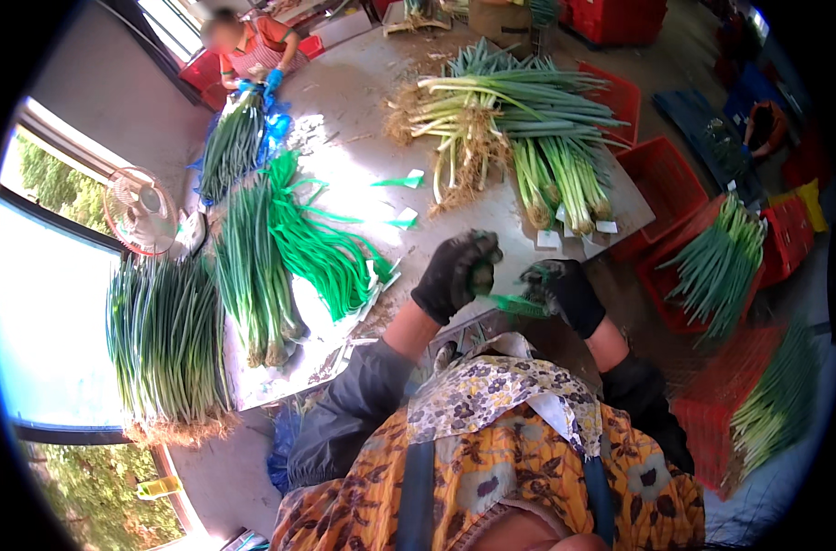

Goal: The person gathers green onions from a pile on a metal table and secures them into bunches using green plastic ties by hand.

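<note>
My left hand (459, 275), in a black glove, curls around part of a small green mesh piece (519, 304) above the table's near edge. My right hand (565, 296), also black-gloved, has closed fingers on that mesh, just right of the left. Left of them lies a heap of green mesh strips with white tags (326, 257), beside a bundle of long green onions (257, 285). Beyond my hands, a large pile of rooted green onions (500, 101) and trimmed bundles (565, 184) rest on the pale table (353, 101).
Another bundle (165, 349) covers the table's left end, near a fan (138, 207). A co-worker in blue gloves (257, 50) handles onions at the far left. Red crates (661, 184), some holding onions (716, 257), line the right. Another person (762, 129) bends at the far right.
</note>
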A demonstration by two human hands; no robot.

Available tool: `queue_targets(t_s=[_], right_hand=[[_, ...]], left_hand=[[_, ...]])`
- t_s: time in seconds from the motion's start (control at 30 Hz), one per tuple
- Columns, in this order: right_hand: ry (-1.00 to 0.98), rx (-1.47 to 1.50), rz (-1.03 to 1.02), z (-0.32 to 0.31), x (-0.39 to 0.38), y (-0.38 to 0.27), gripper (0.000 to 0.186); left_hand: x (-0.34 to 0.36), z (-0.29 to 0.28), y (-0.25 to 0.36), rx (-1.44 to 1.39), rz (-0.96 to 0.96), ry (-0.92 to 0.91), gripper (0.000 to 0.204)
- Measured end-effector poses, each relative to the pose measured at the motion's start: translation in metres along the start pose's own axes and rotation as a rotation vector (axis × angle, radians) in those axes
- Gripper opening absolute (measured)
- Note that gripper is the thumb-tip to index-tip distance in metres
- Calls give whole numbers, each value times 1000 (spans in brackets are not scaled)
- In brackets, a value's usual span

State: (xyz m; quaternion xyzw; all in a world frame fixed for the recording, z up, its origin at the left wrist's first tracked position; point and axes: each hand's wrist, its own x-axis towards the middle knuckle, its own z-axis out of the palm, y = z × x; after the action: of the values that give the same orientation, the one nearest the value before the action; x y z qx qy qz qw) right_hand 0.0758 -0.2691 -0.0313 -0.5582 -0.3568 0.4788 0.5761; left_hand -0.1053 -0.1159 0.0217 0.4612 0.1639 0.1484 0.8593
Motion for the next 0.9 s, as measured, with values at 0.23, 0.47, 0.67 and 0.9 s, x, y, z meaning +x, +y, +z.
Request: queue_targets(t_s=[0.23,0.47,0.67,0.9], right_hand=[[-246,550,93,-4,-8,-46,19],[430,-884,-481,-39,13,7,27],[84,568,120,-8,-13,-67,15],[269,-757,-284,-31,-10,-2,23]], left_hand=[[4,-13,-24,690,100,124,20],[-13,31,22,-115,-103,-174,35],[-1,-5,-17,612,-23,238,18],[10,36,29,-432,-150,274,18]])
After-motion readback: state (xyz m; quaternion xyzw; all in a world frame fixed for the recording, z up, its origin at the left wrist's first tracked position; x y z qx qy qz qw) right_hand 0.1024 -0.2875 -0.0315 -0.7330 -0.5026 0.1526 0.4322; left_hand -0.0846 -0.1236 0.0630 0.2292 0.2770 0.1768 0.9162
